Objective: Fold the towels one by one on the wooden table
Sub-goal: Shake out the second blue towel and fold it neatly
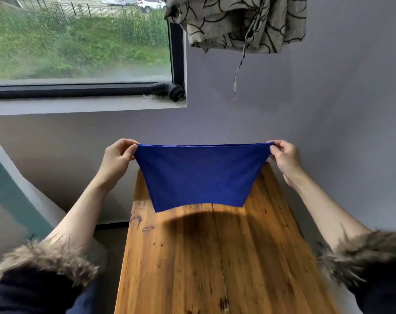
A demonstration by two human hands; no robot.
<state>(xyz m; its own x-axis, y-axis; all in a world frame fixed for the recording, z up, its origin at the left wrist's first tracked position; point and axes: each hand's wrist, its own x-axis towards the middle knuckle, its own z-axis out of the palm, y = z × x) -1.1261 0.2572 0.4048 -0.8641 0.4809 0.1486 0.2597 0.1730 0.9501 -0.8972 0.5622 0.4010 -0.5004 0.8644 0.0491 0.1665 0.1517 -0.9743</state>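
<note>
Starting at the left, a pale chair edge (2,177) sits beside the table, and above it a window (79,41) shows grass, a fence and parked cars, with a small dark round object (175,92) on the sill's right end. A fur-cuffed dark sleeve (40,268) leads up to the left hand (117,158), whose fingers (130,147) are curled and pinch the upper left corner of the blue towel (199,175). That towel is held up in the air, stretched taut along its top edge between both hands, and hangs in front of the far end of the wooden table (203,257); its lower edge is just above the boards, and a shadow falls on the wood beneath it. Whether the hem touches the table cannot be told. At the upper right corner the right hand (285,158) pinches the cloth with curled fingers. Above, a patterned curtain (235,21) is bunched against the grey wall (328,109), a cord dangling from it.
</note>
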